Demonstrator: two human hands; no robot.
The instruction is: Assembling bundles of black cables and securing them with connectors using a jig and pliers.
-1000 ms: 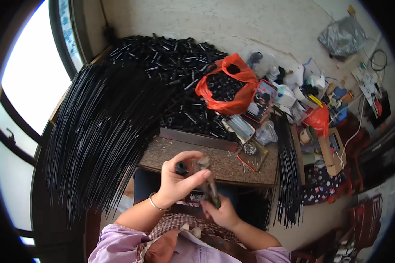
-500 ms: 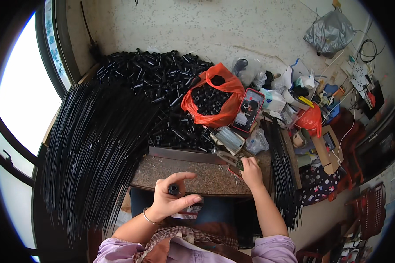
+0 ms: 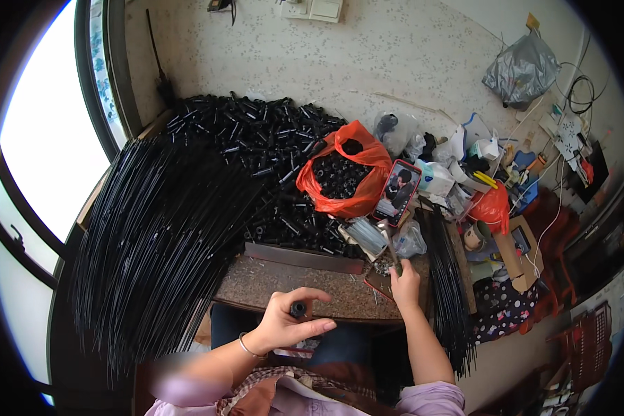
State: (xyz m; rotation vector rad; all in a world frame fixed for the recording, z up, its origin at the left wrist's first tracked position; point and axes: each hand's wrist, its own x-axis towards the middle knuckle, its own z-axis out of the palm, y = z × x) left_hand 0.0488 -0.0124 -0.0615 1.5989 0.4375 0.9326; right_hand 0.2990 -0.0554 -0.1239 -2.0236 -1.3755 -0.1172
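Observation:
My left hand (image 3: 286, 319) is over my lap in front of the table edge. Its curled fingers hold a short black tubular piece (image 3: 297, 309), hollow end up, while thumb and index finger stay apart. At the table's right side my right hand (image 3: 405, 281) grips a slim metal tool (image 3: 393, 251) with a bright blunt end; its exact kind is unclear. Below the tool lies a small red-edged tray (image 3: 379, 285) with tiny metal bits. Beside it is an open box of thin metal pins (image 3: 365, 236).
Black tubular parts (image 3: 256, 135) are heaped behind a low metal strip (image 3: 301, 257). An orange bag (image 3: 364, 201) holds black pieces beside a propped phone (image 3: 397, 193). Long black rods (image 3: 156, 243) fan out left; another bundle (image 3: 447, 277) hangs right. Clutter includes a red bag (image 3: 491, 206).
My right hand has shifted slightly, and the tool has swung from pointing left to pointing away from me. My left hand still holds the black piece. The whole view has tilted up a little.

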